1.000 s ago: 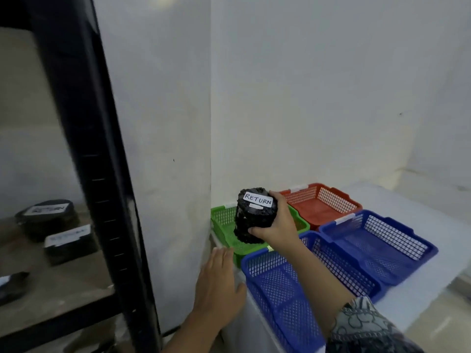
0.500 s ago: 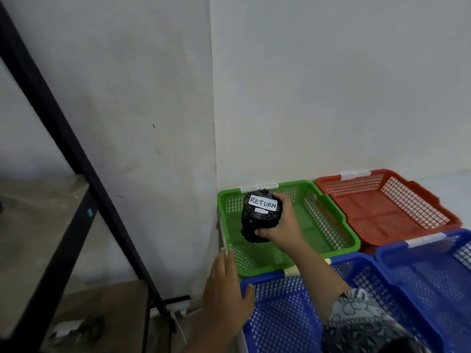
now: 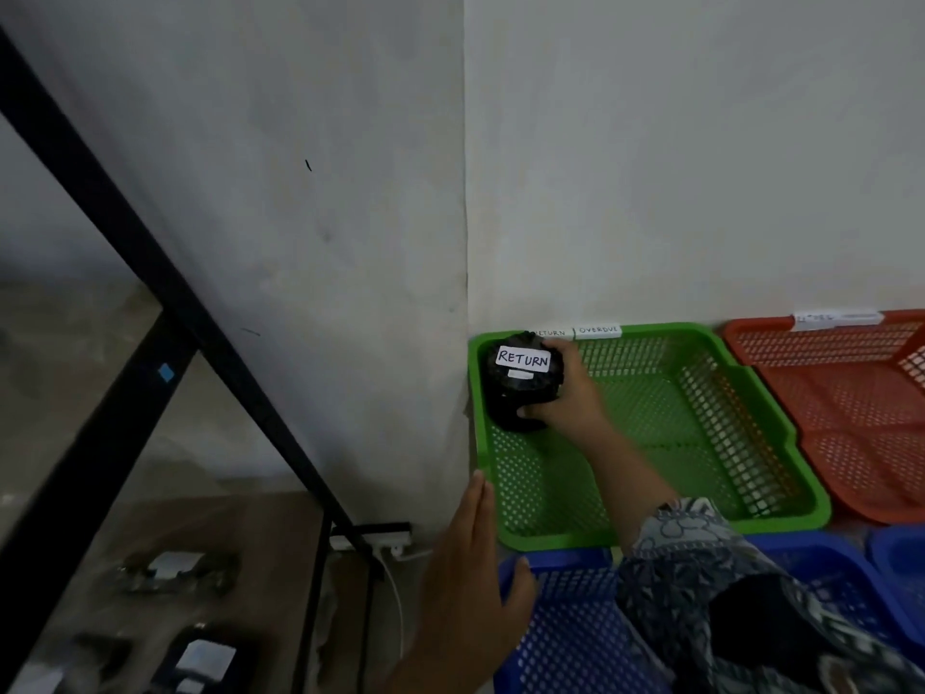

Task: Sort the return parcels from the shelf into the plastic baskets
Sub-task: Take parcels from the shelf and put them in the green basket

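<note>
Head view. Parcel (image 3: 520,390), a squat, rounded bundle in crinkled black wrap with a white label (image 3: 523,358) reading RETURN on top, sat in the far-left corner of the green basket (image 3: 550,540). It was just below rim tags (image 3: 575,331) reading RETURN and OVERDUE. Whether its weight was already on the basket floor could not be told.

Right hand (image 3: 568,400) gripped it from the right, fingers (image 3: 563,349) curled over the top edge and thumb hooked round the near side. Left hand (image 3: 470,558) held nothing. It lay with fingers straight and pressed together beside the near-left corner of the green basket, thumb on the rim of the blue basket (image 3: 575,643). Red basket (image 3: 851,418) stood to the right. Shelf parcels (image 3: 200,663), dark and blurred, lay on the shelf (image 3: 225,533) at lower left.

Handling, as a judgement:
- **Weight:** one hand alone spanned and held the parcel, so it was probably light.
- **Surface:** the wrap looked like thin film, likely soft outside and somewhat slick.
- **Fragility:** the contents could not be known, so this was left open.
- **Hold:** the best grip appeared to be round the side wall, fingers opposed to thumb. The label would be kept upward and untouched so that it could be read.
</note>
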